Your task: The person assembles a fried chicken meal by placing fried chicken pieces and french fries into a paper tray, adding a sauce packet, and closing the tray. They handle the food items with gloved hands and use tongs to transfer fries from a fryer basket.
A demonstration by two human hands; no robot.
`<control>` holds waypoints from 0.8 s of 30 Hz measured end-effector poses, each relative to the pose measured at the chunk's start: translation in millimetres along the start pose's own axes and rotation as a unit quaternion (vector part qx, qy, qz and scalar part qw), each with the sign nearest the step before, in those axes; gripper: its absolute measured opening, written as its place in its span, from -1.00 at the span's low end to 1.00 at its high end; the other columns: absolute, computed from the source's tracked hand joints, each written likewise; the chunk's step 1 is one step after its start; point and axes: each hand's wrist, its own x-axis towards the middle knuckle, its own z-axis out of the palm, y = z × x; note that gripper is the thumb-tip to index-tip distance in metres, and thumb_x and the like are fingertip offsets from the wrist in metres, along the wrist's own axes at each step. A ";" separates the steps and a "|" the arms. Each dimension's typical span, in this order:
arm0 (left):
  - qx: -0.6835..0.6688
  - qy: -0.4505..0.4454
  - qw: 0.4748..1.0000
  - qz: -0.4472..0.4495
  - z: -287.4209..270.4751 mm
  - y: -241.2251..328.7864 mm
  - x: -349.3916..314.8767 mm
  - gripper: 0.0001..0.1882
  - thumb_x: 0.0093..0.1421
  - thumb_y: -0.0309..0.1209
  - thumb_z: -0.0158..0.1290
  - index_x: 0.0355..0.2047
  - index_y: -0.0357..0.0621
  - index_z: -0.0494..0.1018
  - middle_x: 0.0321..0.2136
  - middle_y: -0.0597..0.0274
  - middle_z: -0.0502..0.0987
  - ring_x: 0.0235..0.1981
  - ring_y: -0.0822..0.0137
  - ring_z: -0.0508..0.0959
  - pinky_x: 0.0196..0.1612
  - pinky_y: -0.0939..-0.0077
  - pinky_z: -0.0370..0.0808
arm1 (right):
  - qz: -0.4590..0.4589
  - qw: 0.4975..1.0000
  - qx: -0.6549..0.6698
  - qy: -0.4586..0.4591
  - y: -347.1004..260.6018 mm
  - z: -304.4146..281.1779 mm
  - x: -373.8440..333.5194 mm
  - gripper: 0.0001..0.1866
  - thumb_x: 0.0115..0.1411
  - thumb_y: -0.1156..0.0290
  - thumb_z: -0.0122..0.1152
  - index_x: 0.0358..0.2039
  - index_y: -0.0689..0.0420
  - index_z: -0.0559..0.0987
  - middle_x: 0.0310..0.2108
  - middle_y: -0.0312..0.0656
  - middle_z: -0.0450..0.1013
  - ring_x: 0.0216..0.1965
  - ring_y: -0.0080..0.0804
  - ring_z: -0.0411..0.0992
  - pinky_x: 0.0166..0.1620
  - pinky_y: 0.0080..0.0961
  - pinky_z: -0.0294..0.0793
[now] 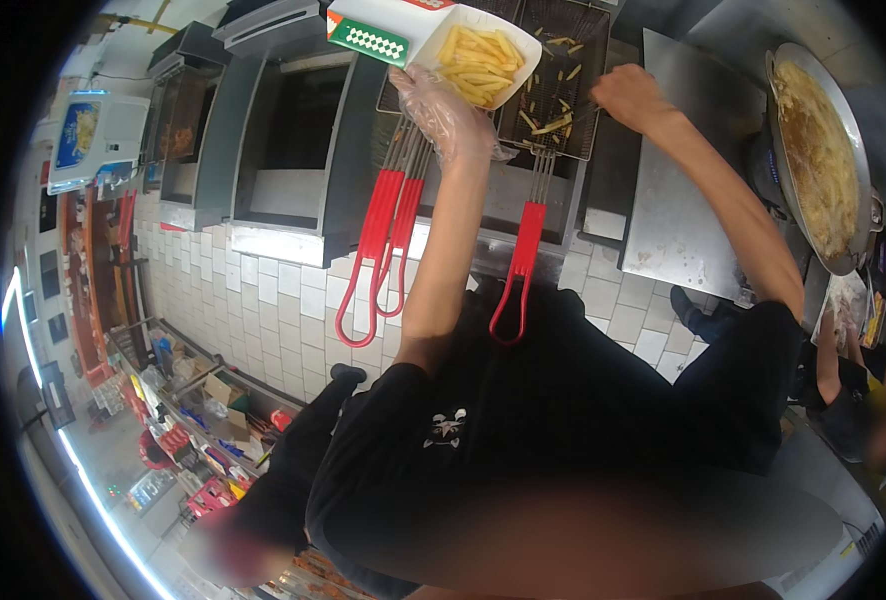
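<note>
My left hand [441, 115], in a clear plastic glove, is closed on an open white paper carton with green and red panels [418, 32]. French fries [480, 62] lie in the carton, over the fryer baskets. My right hand [631, 98], bare, is curled closed beside the right rim of a wire fryer basket [585, 120]. Whether its fingers hold anything is hidden. Several loose fries [551, 125] lie in that basket, whose red handle [526, 245] points toward me. Further red basket handles [381, 215] stick out left of my forearm.
On the right a steel counter [693, 175] adjoins a big round pan of bubbling oil [815, 165]. Another person's arm [828, 355] reaches in at the far right. Someone in dark clothes [298, 460] is at lower left, near cluttered shelves [213, 410]. Steel fryer wells [288, 190] line the left.
</note>
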 end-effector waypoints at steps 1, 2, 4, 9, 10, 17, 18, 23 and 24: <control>-0.013 0.006 1.000 -0.008 0.8 0.5 0.2 -0.50 0.53 -0.12 -0.34 0.40 0.11 -0.01 0.28 0.15 0.22 0.24 0.17 0.34 0.24 0.09 0.39 | 0.009 1.000 0.020 0.017 5.8 -6.3 -6.2 -0.90 0.08 0.45 0.25 -0.40 0.07 0.71 -0.41 -0.13 0.60 -0.27 -0.10 0.60 -0.17 -0.19 0.57; -0.004 0.001 1.000 -0.002 1.6 1.0 0.3 -0.50 0.53 -0.11 -0.34 0.40 0.11 -0.01 0.28 0.15 0.22 0.25 0.17 0.33 0.24 0.08 0.39 | 0.018 0.999 0.037 0.029 13.8 -15.9 -15.2 -0.88 0.08 0.45 0.27 -0.35 0.07 0.71 -0.37 -0.13 0.61 -0.24 -0.09 0.60 -0.16 -0.18 0.56; -0.007 -0.013 1.000 0.011 2.0 3.7 1.7 -0.49 0.53 -0.10 -0.34 0.41 0.11 -0.03 0.29 0.15 0.21 0.25 0.16 0.32 0.24 0.07 0.38 | 0.060 0.994 0.078 0.047 37.9 -45.8 -34.9 -0.79 0.07 0.43 0.32 -0.24 0.06 0.71 -0.30 -0.13 0.62 -0.19 -0.06 0.58 -0.11 -0.16 0.54; -0.010 -0.003 1.000 -0.014 2.3 3.0 4.4 -0.50 0.53 -0.11 -0.35 0.40 0.10 -0.02 0.29 0.15 0.22 0.24 0.16 0.33 0.25 0.10 0.38 | 0.101 0.955 0.187 0.206 92.6 -150.3 -125.1 -0.66 0.14 0.37 0.36 -0.03 0.00 0.68 -0.14 -0.19 0.63 -0.12 -0.10 0.54 0.01 -0.23 0.50; -0.013 -0.010 1.000 -0.022 3.2 2.2 5.0 -0.50 0.53 -0.11 -0.35 0.40 0.10 -0.01 0.28 0.14 0.22 0.24 0.16 0.33 0.25 0.10 0.38 | 0.097 0.950 0.228 0.189 99.1 -169.9 -133.1 -0.64 0.14 0.38 0.35 -0.01 0.01 0.67 -0.14 -0.17 0.63 -0.11 -0.10 0.54 0.02 -0.23 0.49; 0.009 -0.049 0.998 -0.027 17.8 -0.1 -3.7 -0.47 0.54 -0.17 -0.39 0.45 0.12 -0.11 0.30 0.10 0.20 0.28 0.11 0.30 0.29 0.06 0.35 | 0.159 0.968 0.174 0.083 54.5 -266.9 -112.6 -0.70 0.17 0.32 0.37 -0.09 0.10 0.69 -0.23 -0.13 0.65 -0.21 -0.38 0.55 -0.07 -0.49 0.49; 0.009 -0.026 0.999 -0.041 19.1 1.5 -4.7 -0.47 0.54 -0.18 -0.39 0.45 0.12 -0.13 0.30 0.09 0.20 0.29 0.11 0.30 0.29 0.06 0.34 | 0.184 0.965 0.168 0.076 43.9 -273.7 -114.8 -0.72 0.17 0.31 0.38 -0.12 0.10 0.71 -0.24 -0.16 0.66 -0.24 -0.46 0.54 -0.11 -0.55 0.49; -0.006 0.012 1.000 0.000 14.1 15.4 1.7 -0.43 0.52 -0.08 -0.37 0.46 0.16 -0.15 0.36 0.06 0.11 0.31 0.02 0.27 0.29 -0.03 0.33 | 0.202 0.965 0.115 0.126 44.6 -242.2 -117.4 -0.69 0.19 0.28 0.36 -0.09 0.12 0.65 -0.21 -0.08 0.63 -0.17 -0.21 0.56 -0.09 -0.36 0.53; -0.001 0.007 1.000 0.022 13.1 16.0 1.6 -0.48 0.53 -0.12 -0.37 0.42 0.11 -0.09 0.33 0.07 0.15 0.29 0.03 0.29 0.28 -0.04 0.35 | 0.171 0.974 0.081 0.124 51.2 -221.2 -105.1 -0.65 0.19 0.27 0.35 -0.06 0.14 0.61 -0.19 -0.01 0.60 -0.11 -0.05 0.58 -0.01 -0.25 0.55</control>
